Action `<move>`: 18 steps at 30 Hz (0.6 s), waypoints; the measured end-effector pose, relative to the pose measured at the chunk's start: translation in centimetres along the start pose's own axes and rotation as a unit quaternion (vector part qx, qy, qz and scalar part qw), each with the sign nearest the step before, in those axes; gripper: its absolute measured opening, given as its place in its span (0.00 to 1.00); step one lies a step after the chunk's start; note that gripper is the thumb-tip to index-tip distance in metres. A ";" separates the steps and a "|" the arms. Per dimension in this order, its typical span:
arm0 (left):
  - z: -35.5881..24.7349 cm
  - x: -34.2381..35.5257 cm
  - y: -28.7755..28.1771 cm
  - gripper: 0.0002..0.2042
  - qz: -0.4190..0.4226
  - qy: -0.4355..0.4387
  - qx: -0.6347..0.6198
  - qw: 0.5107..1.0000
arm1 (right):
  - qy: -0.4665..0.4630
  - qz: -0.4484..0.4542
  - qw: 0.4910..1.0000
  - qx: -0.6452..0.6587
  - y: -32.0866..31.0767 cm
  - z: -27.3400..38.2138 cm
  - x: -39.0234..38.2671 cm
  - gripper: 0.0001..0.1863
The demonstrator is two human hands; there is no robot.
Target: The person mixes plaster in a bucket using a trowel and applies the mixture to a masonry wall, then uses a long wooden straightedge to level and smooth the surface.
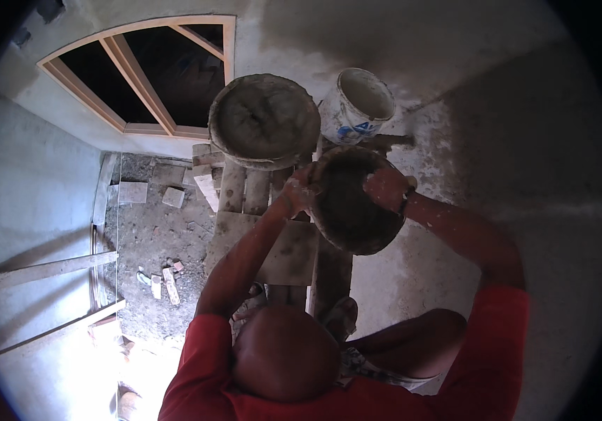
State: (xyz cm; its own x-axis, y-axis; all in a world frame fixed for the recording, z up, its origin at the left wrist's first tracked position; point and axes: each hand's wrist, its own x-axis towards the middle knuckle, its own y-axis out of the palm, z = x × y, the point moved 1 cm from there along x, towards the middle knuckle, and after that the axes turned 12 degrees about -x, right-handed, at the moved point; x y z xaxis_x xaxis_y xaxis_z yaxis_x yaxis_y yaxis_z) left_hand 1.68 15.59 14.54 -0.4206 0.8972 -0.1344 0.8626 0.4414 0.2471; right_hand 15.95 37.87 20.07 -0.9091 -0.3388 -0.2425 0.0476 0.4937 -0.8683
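Much is hard to read: a person's head and red shirt fill the lower frame, and the lens rim is black. The left hand (299, 188) and right hand (387, 188) each grasp the rim of a mortar-caked round pan (351, 214), held up above wooden planks (294, 256). Beyond sit a second mortar pan (264, 119) and a white bucket (357, 105). Below lie a rubble-strewn floor (150, 238), plastered walls and a wooden window frame (143, 77).

A single head-worn fisheye view looks steeply down from above onto scaffold planks (245, 189) close below.
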 end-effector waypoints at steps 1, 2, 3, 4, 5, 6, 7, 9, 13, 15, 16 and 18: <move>-0.4 0.2 0.1 0.27 -0.011 0.011 0.017 1.000 | -0.031 0.024 0.999 0.004 0.4 0.1 -0.6 0.06; -0.7 -0.4 0.4 0.27 -0.026 0.014 0.031 0.999 | -0.067 0.048 0.996 0.016 0.0 0.9 -1.0 0.06; -0.9 -0.9 0.3 0.26 -0.039 0.021 0.049 0.998 | -0.065 0.119 0.990 0.026 -1.5 1.7 -0.6 0.06; -0.7 -0.7 -0.5 0.26 -0.029 0.013 0.050 0.998 | -0.064 0.186 0.980 0.026 -4.2 1.8 1.0 0.06; 0.0 -0.4 -0.8 0.26 -0.013 0.006 0.049 0.999 | -0.059 0.257 0.964 0.025 -6.1 1.9 1.4 0.06; 0.0 -0.5 -0.5 0.25 -0.006 0.002 0.046 0.999 | -0.074 0.255 0.964 0.029 -7.1 2.2 0.7 0.05; 0.1 -0.6 -0.2 0.25 0.001 -0.002 0.042 0.999 | -0.088 0.253 0.963 0.032 -7.9 2.5 0.1 0.05; -1.0 -0.5 0.5 0.24 -0.003 0.006 0.042 0.999 | -0.093 0.198 0.971 0.093 -7.3 2.0 -1.9 0.05; 0.9 -1.6 -1.2 0.21 -0.088 -0.034 -0.031 0.995 | -0.107 0.044 0.985 0.131 -7.9 -1.6 -0.5 0.07; 0.9 -1.7 0.6 0.21 -0.129 -0.007 0.010 0.992 | -0.038 0.011 0.997 0.066 -10.1 -3.2 -0.7 0.08; 3.3 -2.5 0.8 0.21 -0.183 0.059 0.076 0.978 | -0.008 -0.036 0.998 0.055 -8.6 -3.6 0.6 0.08; 7.6 -2.9 3.3 0.21 -0.211 0.152 0.099 0.960 | 0.065 0.024 0.997 0.013 -7.3 -2.7 -0.4 0.07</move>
State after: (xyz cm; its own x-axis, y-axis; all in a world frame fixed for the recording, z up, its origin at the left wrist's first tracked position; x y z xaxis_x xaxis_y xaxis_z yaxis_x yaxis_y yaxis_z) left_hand 7.84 14.38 8.43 -0.7814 0.6141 0.1110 0.6210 0.7828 0.0406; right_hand 14.89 36.58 27.66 -0.9515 -0.2071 -0.2274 0.1018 0.4857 -0.8682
